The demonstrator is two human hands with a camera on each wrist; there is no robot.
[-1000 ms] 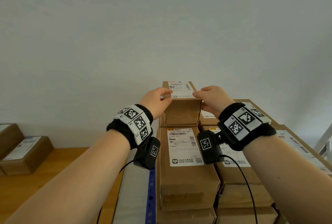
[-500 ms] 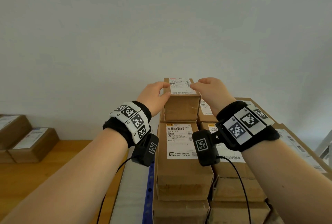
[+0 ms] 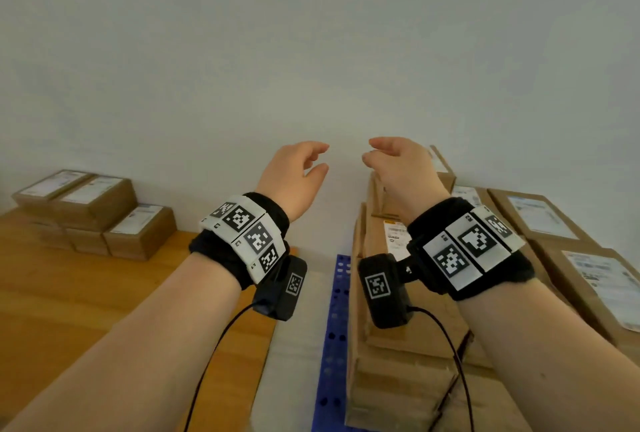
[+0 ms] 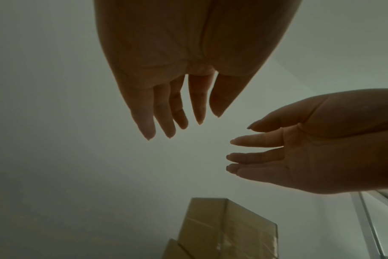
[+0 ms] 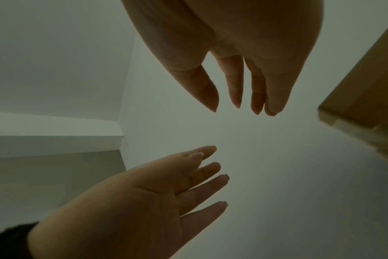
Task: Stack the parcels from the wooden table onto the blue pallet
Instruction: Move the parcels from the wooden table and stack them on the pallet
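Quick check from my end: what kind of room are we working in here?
Probably a small parcel-sorting or storeroom corner. Labelled cardboard parcels sit on a wooden table, more are stacked on a blue pallet to the right, against a bare white wall.

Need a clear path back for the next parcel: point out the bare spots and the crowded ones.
Bare: near wooden table surface, between the table parcels and the left forearm; also the pale gap between table edge and blue pallet strip. Left hand and right hand hold nothing. Crowded: stacked parcels right of the strip; table's far-left corner.
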